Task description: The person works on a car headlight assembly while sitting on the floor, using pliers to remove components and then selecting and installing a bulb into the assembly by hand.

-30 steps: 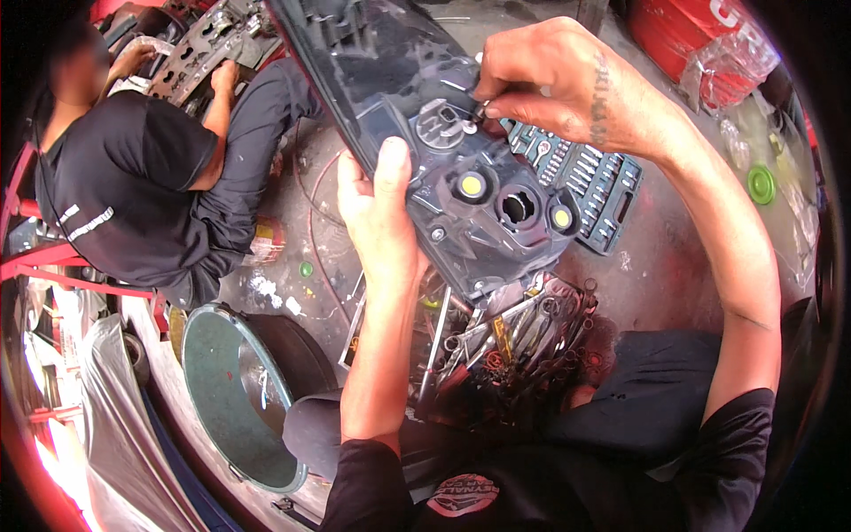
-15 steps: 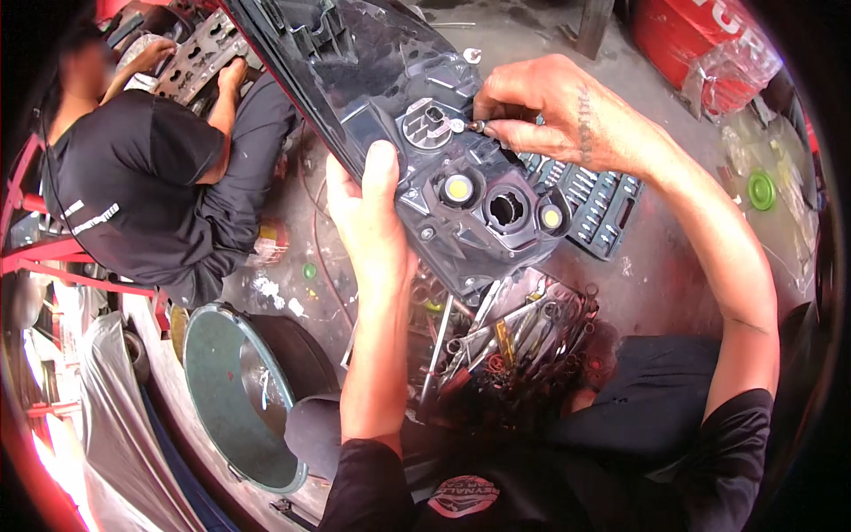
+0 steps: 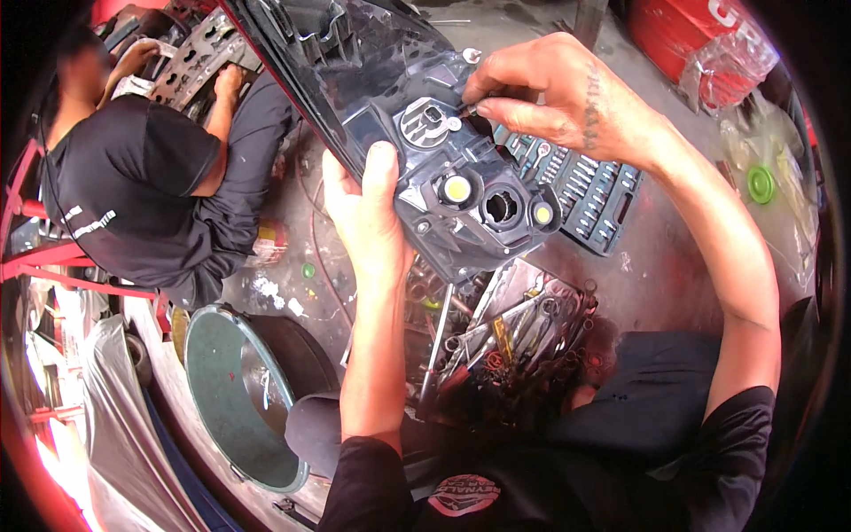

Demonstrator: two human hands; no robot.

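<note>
A black car headlight [image 3: 479, 244], its back side toward me, is held up in front of me. My left hand [image 3: 365, 208] grips its left edge, thumb lying on the back. On that back are a round grey cap [image 3: 425, 122], two yellow-centred round parts and an open dark socket [image 3: 499, 207]. At the headlight's upper right, beside the grey cap, my right hand [image 3: 545, 97] is closed in a pinch. Its fingertips touch or nearly touch the housing, and what they pinch is mostly hidden.
Below the headlight lies a heap of wrenches and other hand tools [image 3: 496, 332]. An opened socket set case [image 3: 603, 208] rests on the floor beyond. A large green tub [image 3: 213, 390] stands at left. Another person [image 3: 142, 168] sits at the upper left, holding a perforated metal part [image 3: 199, 62].
My right hand has shifted slightly up and left along the headlight, and the small metallic piece at its fingertips is now mostly hidden. The headlight has tilted a little; my left hand keeps its grip.
</note>
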